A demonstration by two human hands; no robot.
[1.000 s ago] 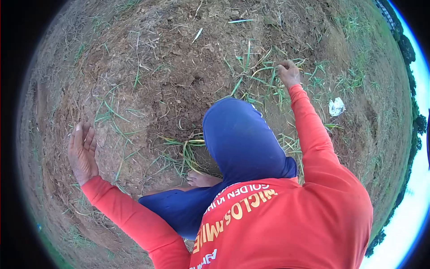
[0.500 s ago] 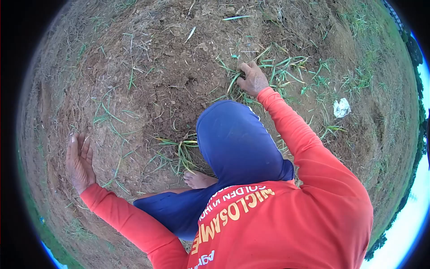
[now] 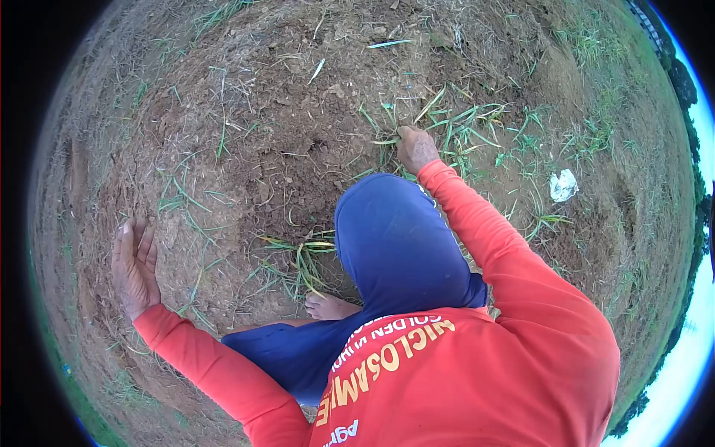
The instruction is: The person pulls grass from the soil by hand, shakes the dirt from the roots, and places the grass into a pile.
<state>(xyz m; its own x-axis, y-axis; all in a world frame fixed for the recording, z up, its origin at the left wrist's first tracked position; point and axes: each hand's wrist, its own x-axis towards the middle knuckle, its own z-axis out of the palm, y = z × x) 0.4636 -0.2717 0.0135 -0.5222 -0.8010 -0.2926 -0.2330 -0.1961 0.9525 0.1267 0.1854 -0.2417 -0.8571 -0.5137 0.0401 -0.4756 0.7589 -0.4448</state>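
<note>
My right hand is closed on grass blades at the left side of a green tuft. The fingertips are partly hidden by the hand's own back. Off to the left, my left hand is held with its fingers stretched out and slightly apart, nothing in it, over or on the brown soil. Between the hands lies a patch of loose, broken earth. A clump of long green and yellowing blades is beside my bare foot.
My bent knee in blue cloth rises between the arms. A crumpled white scrap lies on the ground to the right. Grass grows at the far right, and loose cut blades lie farther ahead.
My right hand has drawn slightly down, its fingers now closed more tightly on the grass. My left hand has hardly moved.
</note>
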